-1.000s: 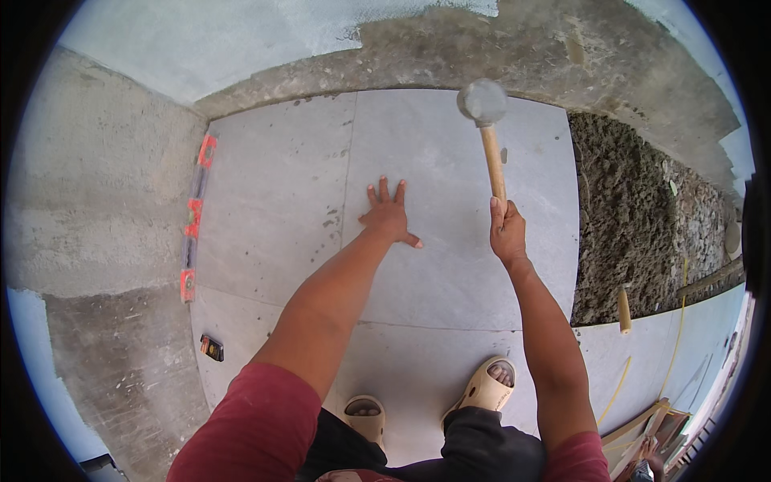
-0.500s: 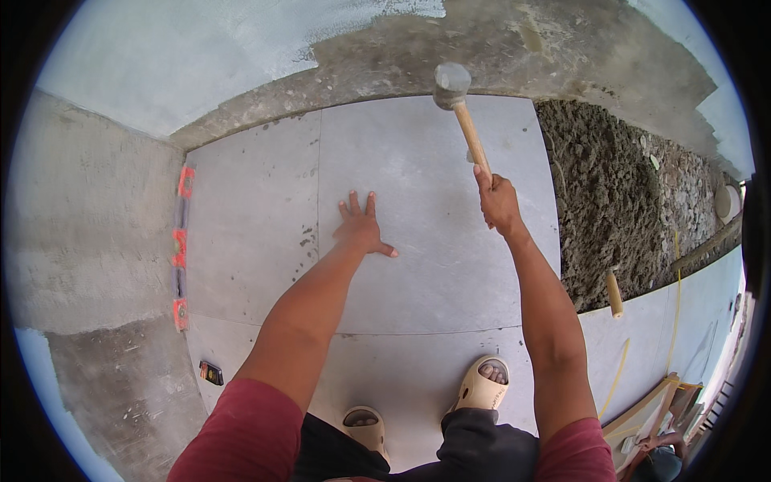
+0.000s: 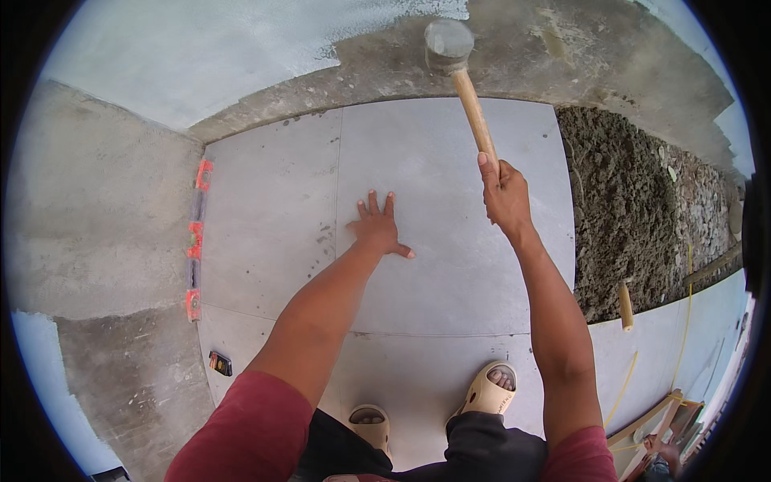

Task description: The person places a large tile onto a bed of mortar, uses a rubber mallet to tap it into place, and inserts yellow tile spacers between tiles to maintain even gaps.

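Note:
A large grey floor tile [image 3: 466, 273] lies before me, up against the far wall. Flat on its left part rests my left hand [image 3: 377, 229], fingers spread, near the joint with the neighbouring tile [image 3: 265, 201]. My right hand [image 3: 507, 195] grips the wooden handle of a rubber mallet [image 3: 450, 46]. The mallet's grey head is raised above the tile and points toward the far wall. Beneath it the tile's far edge shows.
Rough wet mortar [image 3: 618, 209] borders the tile on the right, with a wooden-handled tool [image 3: 626, 305] at its near edge. A red spirit level [image 3: 195, 239] lies along the left wall. A small dark box [image 3: 220, 363] sits nearby. Another person [image 3: 662, 454] is at lower right.
The mallet's head has risen and now looks larger and nearer to me. My left hand stays spread on the tile. The whole view has shifted slightly.

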`<control>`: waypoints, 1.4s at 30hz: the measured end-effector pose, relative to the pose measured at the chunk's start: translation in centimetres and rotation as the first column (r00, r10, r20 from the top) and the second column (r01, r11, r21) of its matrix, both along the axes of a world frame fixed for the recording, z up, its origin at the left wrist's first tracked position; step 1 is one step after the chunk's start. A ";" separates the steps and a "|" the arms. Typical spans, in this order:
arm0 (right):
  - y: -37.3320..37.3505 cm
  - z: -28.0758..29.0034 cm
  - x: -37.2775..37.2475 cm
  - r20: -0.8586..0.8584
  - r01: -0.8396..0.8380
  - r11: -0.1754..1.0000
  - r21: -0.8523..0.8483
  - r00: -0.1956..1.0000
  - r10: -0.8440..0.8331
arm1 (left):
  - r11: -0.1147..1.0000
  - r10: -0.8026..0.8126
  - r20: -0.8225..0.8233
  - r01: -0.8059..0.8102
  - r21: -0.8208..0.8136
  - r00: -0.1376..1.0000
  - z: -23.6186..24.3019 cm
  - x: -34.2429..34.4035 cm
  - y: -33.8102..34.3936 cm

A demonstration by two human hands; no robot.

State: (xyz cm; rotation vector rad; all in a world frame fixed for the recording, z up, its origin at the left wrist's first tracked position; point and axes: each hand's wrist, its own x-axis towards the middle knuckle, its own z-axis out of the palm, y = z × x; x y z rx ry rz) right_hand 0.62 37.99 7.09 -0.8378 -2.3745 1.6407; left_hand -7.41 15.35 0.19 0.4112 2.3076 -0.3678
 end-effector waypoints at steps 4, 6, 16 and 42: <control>-3.2 -3.5 3.3 -0.371 0.090 0.995 0.032 0.926 -0.072 | 1.000 -0.011 -0.014 0.011 -0.003 1.000 0.0 -0.1 0.8; -2.5 -10.4 5.0 -0.136 0.013 0.974 0.228 0.991 0.018 | 0.999 -0.029 -0.011 0.029 0.015 1.000 -0.2 0.2 1.3; -4.3 -3.9 2.2 -0.325 0.051 0.994 0.098 0.945 -0.016 | 1.000 -0.021 -0.023 0.021 0.018 1.000 -0.1 0.0 0.6; -0.1 -9.6 4.9 -0.183 0.016 0.970 0.243 0.983 0.029 | 1.000 0.016 0.023 -0.015 -0.007 1.000 0.0 -0.1 1.8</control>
